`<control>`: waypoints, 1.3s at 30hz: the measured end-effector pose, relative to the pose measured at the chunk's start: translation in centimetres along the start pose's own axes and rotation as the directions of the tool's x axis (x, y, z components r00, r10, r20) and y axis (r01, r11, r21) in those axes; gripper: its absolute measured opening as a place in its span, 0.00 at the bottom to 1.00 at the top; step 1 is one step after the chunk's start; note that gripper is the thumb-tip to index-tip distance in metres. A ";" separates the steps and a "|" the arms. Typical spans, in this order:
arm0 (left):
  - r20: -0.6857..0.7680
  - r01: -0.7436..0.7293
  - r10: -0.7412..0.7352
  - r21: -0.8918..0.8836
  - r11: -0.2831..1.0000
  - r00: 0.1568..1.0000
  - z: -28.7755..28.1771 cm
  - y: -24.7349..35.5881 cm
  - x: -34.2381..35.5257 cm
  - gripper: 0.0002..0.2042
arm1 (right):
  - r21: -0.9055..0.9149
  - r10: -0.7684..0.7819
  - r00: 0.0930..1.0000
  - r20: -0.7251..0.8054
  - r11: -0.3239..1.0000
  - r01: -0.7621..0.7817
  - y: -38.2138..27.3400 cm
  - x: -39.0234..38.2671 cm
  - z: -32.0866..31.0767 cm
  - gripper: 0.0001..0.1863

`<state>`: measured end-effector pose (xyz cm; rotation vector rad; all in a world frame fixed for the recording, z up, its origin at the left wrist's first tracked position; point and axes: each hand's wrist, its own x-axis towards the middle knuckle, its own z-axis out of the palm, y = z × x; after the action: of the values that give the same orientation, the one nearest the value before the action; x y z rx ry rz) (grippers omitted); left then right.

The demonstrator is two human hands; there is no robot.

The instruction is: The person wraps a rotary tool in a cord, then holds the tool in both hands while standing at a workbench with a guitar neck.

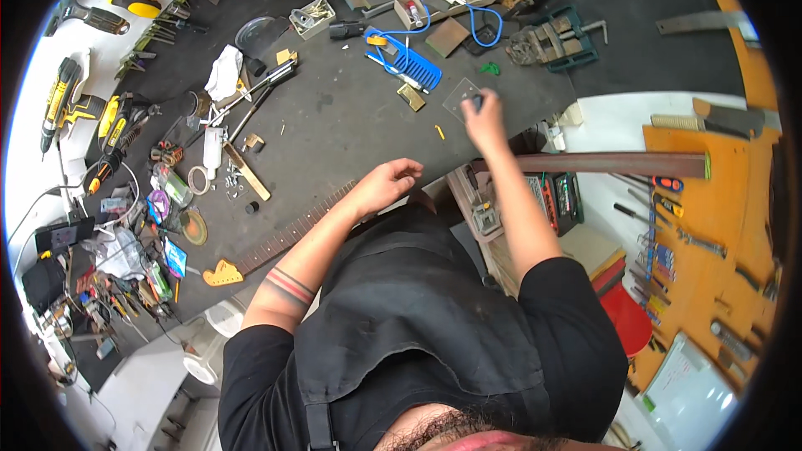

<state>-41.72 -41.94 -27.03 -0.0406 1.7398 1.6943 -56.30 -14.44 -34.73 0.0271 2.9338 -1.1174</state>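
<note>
Toward the right of the bench, my right hand (484, 125) is closed around a small dark object (477, 103), mostly covered by the fingers, so its kind is unclear. Beside those fingertips lies a thin clear plastic sheet (458, 98). My left hand (389, 186) is at the bench's near edge with its fingers loosely bent and apart, and no object shows in it. Just left of that hand runs a guitar neck (288, 234) with a dark fretted fingerboard. Its pale wooden headstock (223, 273) points to the lower left; the neck's other end is hidden by my left hand and forearm.
A blue comb-like tool (415, 65), a small brass-coloured block (411, 98) and a yellow piece (439, 132) lie ahead. A vise (551, 40) stands far right. Clutter and a white bottle (213, 153) fill the left. A long wooden beam (618, 164) juts out right.
</note>
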 end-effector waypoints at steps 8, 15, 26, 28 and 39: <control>-0.271 0.137 -0.094 0.143 0.980 0.958 0.6 -1.2 2.9 0.17 | -0.571 -0.247 0.965 -0.086 0.806 0.155 2.4 7.5 -2.5 0.30; -0.345 0.109 -0.036 0.194 0.975 0.938 1.4 -1.2 4.9 0.16 | -0.243 -0.378 0.864 0.334 0.851 0.466 -8.4 4.2 8.3 0.21; -0.742 -0.266 -0.414 -0.606 0.750 0.527 0.1 3.3 2.6 0.29 | 0.255 -0.341 0.540 0.770 0.939 0.230 -10.0 1.8 2.0 0.16; -0.795 -0.379 -0.285 -0.528 0.760 0.536 -1.2 3.5 1.6 0.26 | 0.376 -0.401 0.339 0.851 0.916 0.142 -11.0 0.1 -0.5 0.15; -0.776 -0.522 0.149 -0.257 0.813 0.613 -2.2 7.1 -2.2 0.32 | 0.465 -0.532 0.254 0.808 0.840 0.280 -18.9 -0.3 -4.1 0.18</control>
<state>-44.43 -43.79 -20.00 -0.7494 1.8982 2.6290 -56.27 -25.84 -19.06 -1.0804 1.7345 -0.9766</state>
